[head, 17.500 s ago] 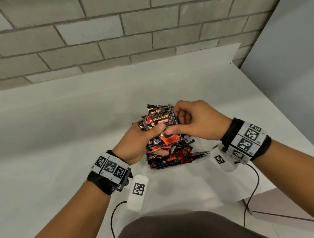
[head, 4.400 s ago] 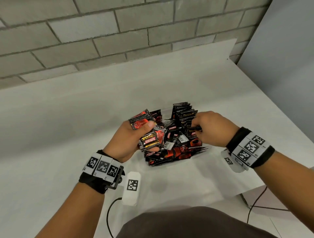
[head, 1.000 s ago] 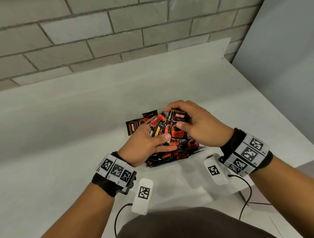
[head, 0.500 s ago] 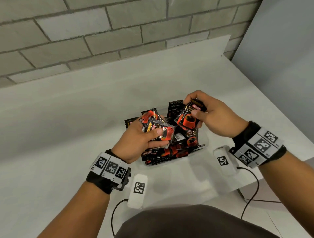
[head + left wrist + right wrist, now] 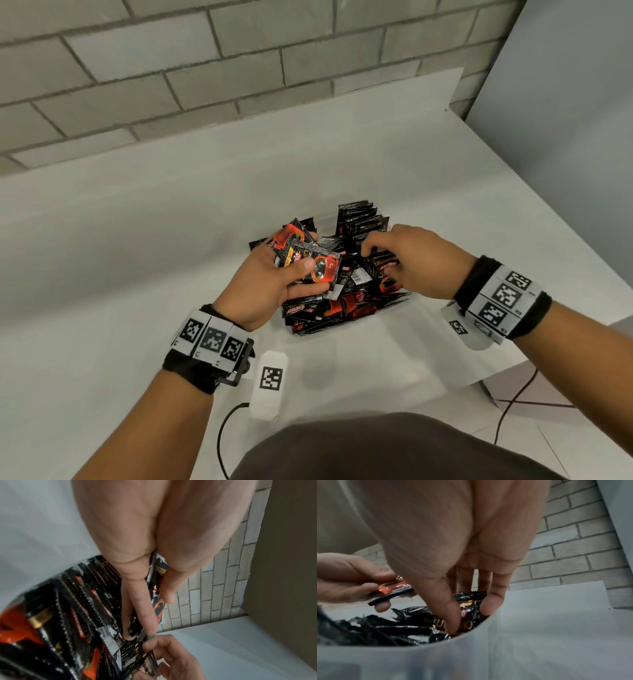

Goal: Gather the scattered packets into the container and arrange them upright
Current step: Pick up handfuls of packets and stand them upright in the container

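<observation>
Now the left hand (image 5: 274, 281) clamps a spare stack of packets (image 5: 308, 263) ready; the right hand (image 5: 411, 260) pinches one packet (image 5: 467, 609) into the upright row at the container's (image 5: 488, 655) far-right corner.

2 hands (image 5: 263, 284), 1 container (image 5: 471, 655), 2 marker wristbands (image 5: 212, 339), and packets (image 5: 342, 305) too many to count.

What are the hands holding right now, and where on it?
Left hand grips a small stack of packets by its near end; right hand pinches one packet by its sides.
</observation>
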The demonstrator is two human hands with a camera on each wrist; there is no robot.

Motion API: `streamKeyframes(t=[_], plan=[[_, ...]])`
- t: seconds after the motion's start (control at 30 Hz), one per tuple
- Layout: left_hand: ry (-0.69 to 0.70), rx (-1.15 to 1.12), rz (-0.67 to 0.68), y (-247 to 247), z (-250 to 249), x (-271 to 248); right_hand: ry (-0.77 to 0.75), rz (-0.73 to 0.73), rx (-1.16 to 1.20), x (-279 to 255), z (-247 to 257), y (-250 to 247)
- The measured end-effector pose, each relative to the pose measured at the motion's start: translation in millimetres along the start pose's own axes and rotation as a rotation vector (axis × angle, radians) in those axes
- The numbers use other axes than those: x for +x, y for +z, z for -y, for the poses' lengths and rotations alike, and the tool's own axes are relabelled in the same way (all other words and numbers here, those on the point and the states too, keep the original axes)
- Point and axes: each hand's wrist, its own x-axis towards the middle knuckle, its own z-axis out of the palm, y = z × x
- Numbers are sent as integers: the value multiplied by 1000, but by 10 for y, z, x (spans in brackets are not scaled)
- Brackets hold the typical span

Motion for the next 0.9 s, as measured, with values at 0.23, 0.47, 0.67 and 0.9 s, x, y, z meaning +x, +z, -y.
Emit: streamKeyframes(t=[0.23, 0.47, 0.67, 0.9], plan=[[-8, -1, -7, 22, -16, -17, 5, -45, -115, 15, -33, 113], [-47, -130, 17, 122, -67, -38, -28, -186, 86, -12, -57, -127], [-24, -185, 67, 206, -92, -35, -67, -190, 526, -75, 380, -162], [4, -92, 88, 177, -116, -51, 74, -234, 749, -22, 286, -90]])
